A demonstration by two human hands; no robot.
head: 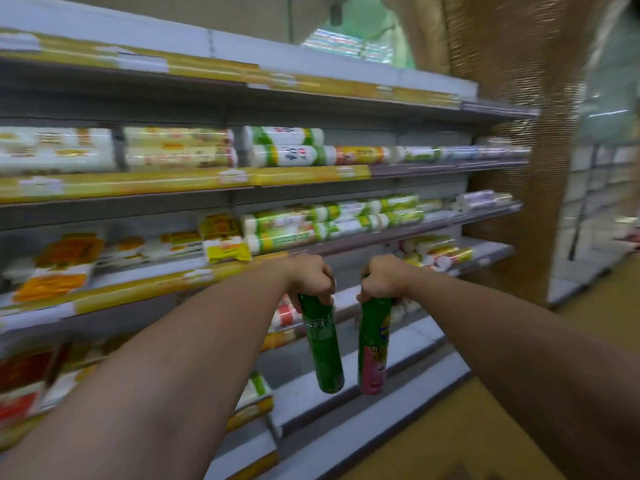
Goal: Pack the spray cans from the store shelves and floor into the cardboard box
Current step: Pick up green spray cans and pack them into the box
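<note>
Left hand is closed around the cap end of the green spray can, and our right hand is clenched the same way on the green-and-pink spray can; both cans hang bottom-down in the air in front of the shelves, near each other but not touching.

From the head view we judge the main risk to be the grip: each can is held only at its top, so a loose cap or a swing could let one slip and drop onto the floor, or the two could knock together. We cannot see the cardboard box, so we must turn to find it, and the frame is blurred.

Around us the shelves carry wrapped rolls and packets, the lower shelves mostly bare, beside a brownish pillar.
</note>
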